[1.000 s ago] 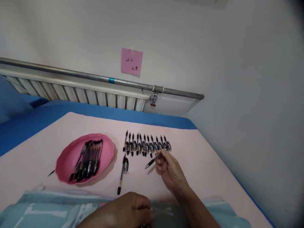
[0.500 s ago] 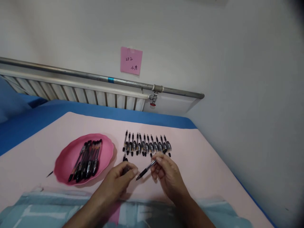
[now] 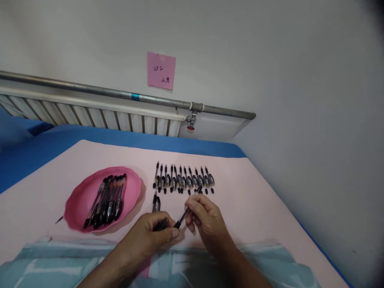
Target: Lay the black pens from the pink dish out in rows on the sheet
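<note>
My right hand (image 3: 205,216) pinches a clear-barrelled black gel pen (image 3: 183,216), which slants down to the left with its grip end at my left fingertips. Closed around a small dark piece that looks like a black pen cap (image 3: 162,225), my left hand (image 3: 153,234) partly hides it. Beyond the hands, several uncapped pens (image 3: 175,174) lie side by side in a row, tips pointing away, with black caps (image 3: 189,183) among them. Another pen (image 3: 155,198) and a cap (image 3: 157,205) lie just past my left hand.
To the left, a pink oval bowl (image 3: 73,204) holds several capped pens (image 3: 109,202). A thin dark object (image 3: 59,219) lies beside it. A radiator (image 3: 120,120), a pipe (image 3: 105,92) and a valve (image 3: 191,124) run along the wall behind the pink tabletop (image 3: 255,208).
The pen in my right hand has come to meet my left fingers, its tip end now hidden there. The pen and cap beyond my left hand show more. The view has shifted slightly.
</note>
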Tool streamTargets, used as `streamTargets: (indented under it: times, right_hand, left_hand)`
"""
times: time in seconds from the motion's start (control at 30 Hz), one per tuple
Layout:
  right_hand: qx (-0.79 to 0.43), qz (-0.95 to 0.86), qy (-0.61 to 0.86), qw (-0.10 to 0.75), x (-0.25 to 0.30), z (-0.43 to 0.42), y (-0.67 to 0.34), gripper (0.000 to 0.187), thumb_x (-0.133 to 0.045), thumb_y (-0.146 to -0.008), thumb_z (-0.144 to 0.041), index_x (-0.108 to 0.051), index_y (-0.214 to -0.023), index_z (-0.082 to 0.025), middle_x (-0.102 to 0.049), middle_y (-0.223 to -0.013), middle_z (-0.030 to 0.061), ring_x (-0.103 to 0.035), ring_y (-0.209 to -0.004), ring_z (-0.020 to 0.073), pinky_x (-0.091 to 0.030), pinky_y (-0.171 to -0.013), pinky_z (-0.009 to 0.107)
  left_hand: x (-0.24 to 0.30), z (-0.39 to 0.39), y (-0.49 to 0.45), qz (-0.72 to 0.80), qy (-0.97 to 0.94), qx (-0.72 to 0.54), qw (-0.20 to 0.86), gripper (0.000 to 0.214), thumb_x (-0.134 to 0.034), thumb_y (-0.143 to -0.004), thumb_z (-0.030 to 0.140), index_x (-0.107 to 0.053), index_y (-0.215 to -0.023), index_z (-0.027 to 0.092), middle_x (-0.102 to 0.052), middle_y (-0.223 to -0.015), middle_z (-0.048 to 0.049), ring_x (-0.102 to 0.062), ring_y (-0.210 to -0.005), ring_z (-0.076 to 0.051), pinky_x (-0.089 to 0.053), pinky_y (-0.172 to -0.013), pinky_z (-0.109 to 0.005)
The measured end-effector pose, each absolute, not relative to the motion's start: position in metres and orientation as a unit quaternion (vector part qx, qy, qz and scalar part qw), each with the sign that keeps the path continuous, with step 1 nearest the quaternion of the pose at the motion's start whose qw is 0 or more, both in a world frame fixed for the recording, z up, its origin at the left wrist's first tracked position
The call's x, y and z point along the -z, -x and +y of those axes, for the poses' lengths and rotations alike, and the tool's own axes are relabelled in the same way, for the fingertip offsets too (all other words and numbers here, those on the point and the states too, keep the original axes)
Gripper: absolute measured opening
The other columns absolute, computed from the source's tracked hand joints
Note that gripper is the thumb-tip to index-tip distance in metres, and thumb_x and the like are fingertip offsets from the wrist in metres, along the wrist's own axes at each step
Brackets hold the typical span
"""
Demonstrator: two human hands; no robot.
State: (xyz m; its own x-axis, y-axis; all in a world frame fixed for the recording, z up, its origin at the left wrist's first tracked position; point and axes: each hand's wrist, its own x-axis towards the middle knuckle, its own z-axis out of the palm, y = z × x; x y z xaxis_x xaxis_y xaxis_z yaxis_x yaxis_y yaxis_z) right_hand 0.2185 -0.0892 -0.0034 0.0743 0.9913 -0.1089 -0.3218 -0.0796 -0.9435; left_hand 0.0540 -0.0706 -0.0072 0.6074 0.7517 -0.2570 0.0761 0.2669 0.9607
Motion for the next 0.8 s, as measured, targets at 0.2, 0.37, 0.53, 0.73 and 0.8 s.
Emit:
streamTargets:
  times: [0.2, 0.37, 0.53, 0.73, 0.8]
  right_hand:
    - [-0.554, -0.370, 0.488, 0.564, 0.006, -0.088, -0.217, 0.026, -0.064, -0.074, -0.036, -0.048, -0.065, -0.017, -0.052, -0.042, -0.0062, -0.041, -0.034, 0.0045, -0.031, -0.036, 0.016]
    - [-0.538, -0.369, 0.504, 0.566, 0.007, -0.090, -0.216, 0.029, -0.065, -0.073, -0.037, -0.046, -0.063, -0.018, -0.050, -0.041, -0.0068, -0.038, -0.034, 0.0043, -0.028, -0.034, 0.016]
    - [-0.532, -0.364, 0.507, 0.572, 0.005, -0.089, -0.217, 0.028, -0.065, -0.073, -0.036, -0.046, -0.064, -0.018, -0.048, -0.041, -0.0074, -0.037, -0.035, 0.0045, -0.028, -0.034, 0.016]
    - [-0.452, -0.450, 0.503, 0.583, 0.014, -0.088, -0.223, 0.014, -0.058, -0.080, -0.032, -0.055, -0.086, -0.020, -0.052, -0.054, -0.0047, -0.046, -0.042, 0.0088, -0.035, -0.037, 0.019]
    - [-0.371, -0.565, 0.507, 0.535, 0.020, -0.089, -0.224, 0.013, -0.055, -0.083, -0.026, -0.058, -0.094, -0.021, -0.058, -0.063, -0.0009, -0.052, -0.050, 0.0110, -0.042, -0.046, 0.022]
  left_hand:
    - [0.003, -0.073, -0.056, 0.403, -0.595, -0.237, 0.654, 0.027, -0.062, -0.071, 0.034, -0.044, -0.058, 0.018, -0.035, -0.057, 0.0070, -0.030, -0.056, -0.010, -0.023, -0.052, -0.023]
    - [0.003, -0.077, -0.058, 0.437, -0.618, -0.256, 0.602, 0.027, -0.062, -0.071, 0.032, -0.043, -0.057, 0.019, -0.036, -0.057, 0.0063, -0.031, -0.057, -0.011, -0.024, -0.052, -0.023]
    - [0.003, -0.072, -0.059, 0.445, -0.589, -0.262, 0.622, 0.022, -0.065, -0.068, 0.033, -0.052, -0.060, 0.018, -0.040, -0.056, 0.0057, -0.034, -0.054, -0.010, -0.026, -0.051, -0.022]
    - [0.000, -0.051, -0.038, 0.527, -0.518, -0.350, 0.576, 0.030, -0.057, -0.075, 0.048, -0.059, -0.074, 0.018, -0.039, -0.048, 0.0077, -0.032, -0.044, -0.008, -0.024, -0.043, -0.019]
    - [-0.003, -0.047, -0.033, 0.541, -0.484, -0.380, 0.574, 0.032, -0.058, -0.074, 0.051, -0.057, -0.073, 0.018, -0.032, -0.042, 0.0101, -0.028, -0.040, -0.008, -0.022, -0.040, -0.019]
